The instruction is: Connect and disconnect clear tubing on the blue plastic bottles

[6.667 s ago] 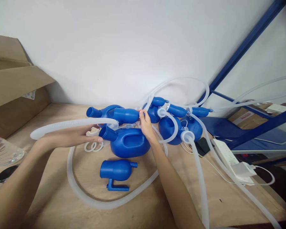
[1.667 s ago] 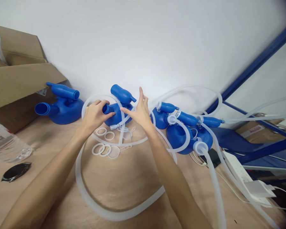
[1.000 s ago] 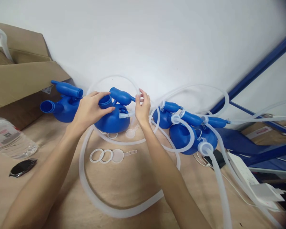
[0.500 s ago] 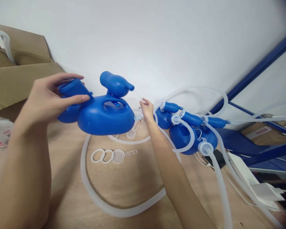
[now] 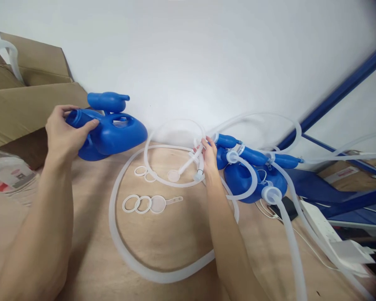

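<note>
My left hand (image 5: 64,131) grips the neck of a blue bottle (image 5: 120,133) with a loop handle, tilted and held over the left part of the table. Above its handle sits a smaller blue piece (image 5: 108,101) with a narrow spout pointing right. Fingers of my right hand (image 5: 207,150) are closed around a translucent hose (image 5: 192,161), near a clear connector (image 5: 199,174). Beneath, a large hose loop (image 5: 113,213) lies on the table. Inside it are white rings (image 5: 130,203) and a flat round cap with a strap (image 5: 158,204).
Several blue bottles (image 5: 238,177) with hoses stand at the right, beside a white power strip (image 5: 319,225) and a blue metal frame (image 5: 347,83). An open cardboard box (image 5: 34,104) is at the left, with a clear plastic bag (image 5: 11,173) below it.
The blue bottle in my left hand has moved left and turned, its neck opening now in view. My right hand has shifted slightly right and down with the hose, away from the bottle.
</note>
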Action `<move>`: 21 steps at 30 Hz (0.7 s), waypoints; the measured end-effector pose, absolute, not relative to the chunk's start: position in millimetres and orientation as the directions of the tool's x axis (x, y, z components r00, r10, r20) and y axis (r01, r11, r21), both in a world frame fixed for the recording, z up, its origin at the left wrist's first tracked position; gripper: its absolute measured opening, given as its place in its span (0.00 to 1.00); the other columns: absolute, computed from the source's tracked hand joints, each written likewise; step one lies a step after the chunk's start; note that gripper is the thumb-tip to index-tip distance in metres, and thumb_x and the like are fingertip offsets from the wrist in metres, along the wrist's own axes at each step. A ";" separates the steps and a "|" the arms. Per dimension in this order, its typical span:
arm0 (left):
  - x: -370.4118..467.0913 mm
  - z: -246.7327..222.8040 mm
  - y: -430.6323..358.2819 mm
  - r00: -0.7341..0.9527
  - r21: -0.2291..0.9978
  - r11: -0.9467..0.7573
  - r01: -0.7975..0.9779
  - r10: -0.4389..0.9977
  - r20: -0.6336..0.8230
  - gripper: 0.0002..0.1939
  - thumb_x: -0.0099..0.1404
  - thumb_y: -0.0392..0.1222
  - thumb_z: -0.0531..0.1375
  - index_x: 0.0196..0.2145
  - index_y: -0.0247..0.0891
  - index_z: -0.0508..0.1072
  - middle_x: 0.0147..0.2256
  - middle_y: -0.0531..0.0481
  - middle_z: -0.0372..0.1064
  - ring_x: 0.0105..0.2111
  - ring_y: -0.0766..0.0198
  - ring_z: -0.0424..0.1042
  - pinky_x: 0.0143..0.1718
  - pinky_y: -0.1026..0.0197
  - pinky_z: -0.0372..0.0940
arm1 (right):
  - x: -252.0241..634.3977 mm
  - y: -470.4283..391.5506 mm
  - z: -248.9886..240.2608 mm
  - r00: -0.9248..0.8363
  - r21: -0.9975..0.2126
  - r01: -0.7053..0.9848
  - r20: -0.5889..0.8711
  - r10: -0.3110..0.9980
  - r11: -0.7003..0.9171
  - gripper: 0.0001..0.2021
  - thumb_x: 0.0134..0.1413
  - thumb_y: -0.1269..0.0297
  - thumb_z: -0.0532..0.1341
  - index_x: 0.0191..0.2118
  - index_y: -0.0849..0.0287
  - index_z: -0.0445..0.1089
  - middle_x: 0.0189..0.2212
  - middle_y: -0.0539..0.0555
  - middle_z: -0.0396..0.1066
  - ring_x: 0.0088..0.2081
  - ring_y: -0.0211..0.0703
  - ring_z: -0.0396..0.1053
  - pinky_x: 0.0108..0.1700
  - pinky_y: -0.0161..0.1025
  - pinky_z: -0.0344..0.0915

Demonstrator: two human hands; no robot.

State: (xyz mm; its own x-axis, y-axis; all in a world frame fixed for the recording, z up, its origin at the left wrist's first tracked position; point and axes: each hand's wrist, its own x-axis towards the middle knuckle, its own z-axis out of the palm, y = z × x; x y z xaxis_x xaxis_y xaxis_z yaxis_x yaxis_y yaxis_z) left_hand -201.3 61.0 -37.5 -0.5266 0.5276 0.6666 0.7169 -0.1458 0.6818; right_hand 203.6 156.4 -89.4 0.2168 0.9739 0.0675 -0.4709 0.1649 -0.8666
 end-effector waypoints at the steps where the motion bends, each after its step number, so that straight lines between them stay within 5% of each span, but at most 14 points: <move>1: -200.1 -41.3 63.8 -0.542 0.685 -0.104 0.721 0.532 0.650 0.32 0.55 0.48 0.74 0.55 0.35 0.75 0.53 0.40 0.75 0.56 0.45 0.74 0.60 0.36 0.69 | 205.7 152.7 -90.6 0.210 -0.844 -0.511 0.058 0.976 0.160 0.20 0.50 0.63 0.68 0.49 0.49 0.64 0.30 0.41 0.71 0.27 0.33 0.70 0.38 0.38 0.77; 7: -187.3 -59.7 77.5 -0.543 0.687 -0.029 0.726 0.589 0.599 0.32 0.54 0.45 0.75 0.54 0.32 0.74 0.54 0.37 0.73 0.59 0.42 0.71 0.63 0.37 0.64 | 202.2 134.9 -105.3 0.083 -0.744 -0.656 0.097 0.992 0.127 0.19 0.49 0.66 0.65 0.46 0.48 0.61 0.29 0.38 0.68 0.24 0.30 0.66 0.43 0.40 0.78; 21: -188.4 -118.1 103.2 -0.444 0.662 -0.187 0.726 0.607 0.659 0.29 0.58 0.44 0.71 0.53 0.36 0.66 0.53 0.38 0.64 0.60 0.42 0.64 0.66 0.38 0.58 | 190.1 109.6 -88.6 -0.105 -0.823 -0.562 0.164 0.981 0.078 0.21 0.45 0.64 0.72 0.47 0.51 0.70 0.31 0.41 0.69 0.28 0.30 0.67 0.44 0.38 0.78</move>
